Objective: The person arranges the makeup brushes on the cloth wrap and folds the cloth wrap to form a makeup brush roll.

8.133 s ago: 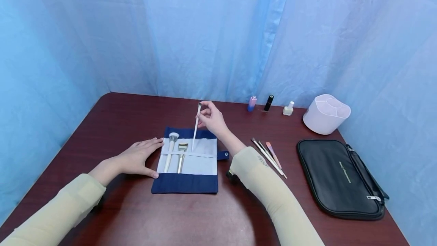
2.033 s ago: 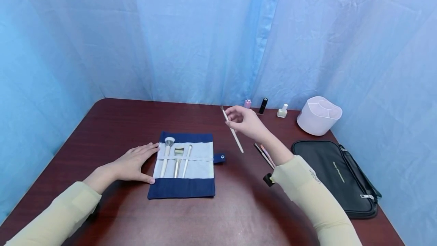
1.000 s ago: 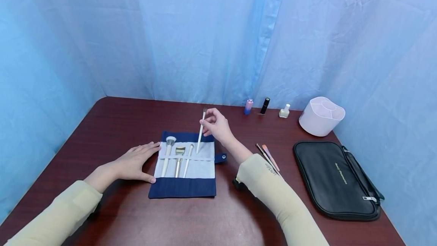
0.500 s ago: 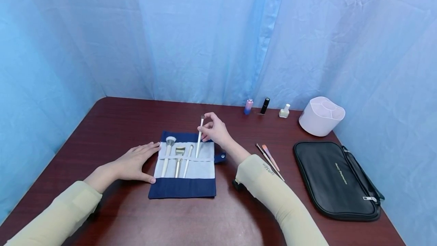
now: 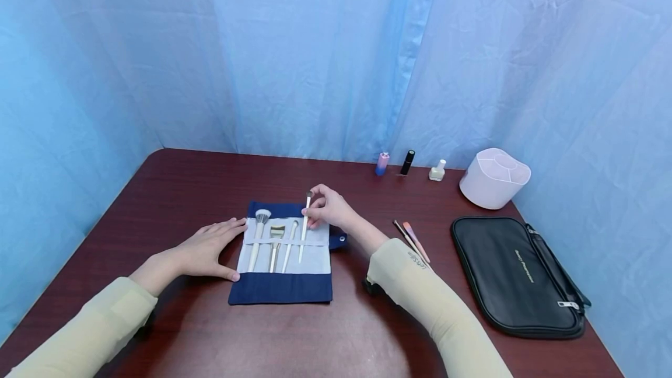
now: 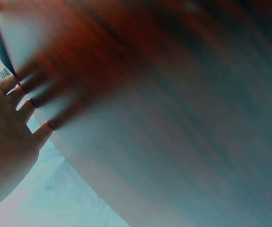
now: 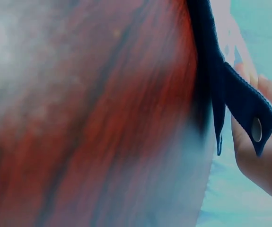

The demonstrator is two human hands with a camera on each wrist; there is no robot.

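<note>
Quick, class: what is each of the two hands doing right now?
Left hand: open, flat on the table, touching the brush roll.
Right hand: pinches the thin white brush going into the roll.

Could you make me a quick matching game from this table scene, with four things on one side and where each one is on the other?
Things:
1. slim white brush
2. left hand
3. black pouch
4. pink holder

Places:
A. far right corner of the table
B. flat at the roll's left edge
C. pinched by the right hand, over the brush roll
D. near right side of the table

Pairs: 1-C, 2-B, 3-D, 4-A
</note>
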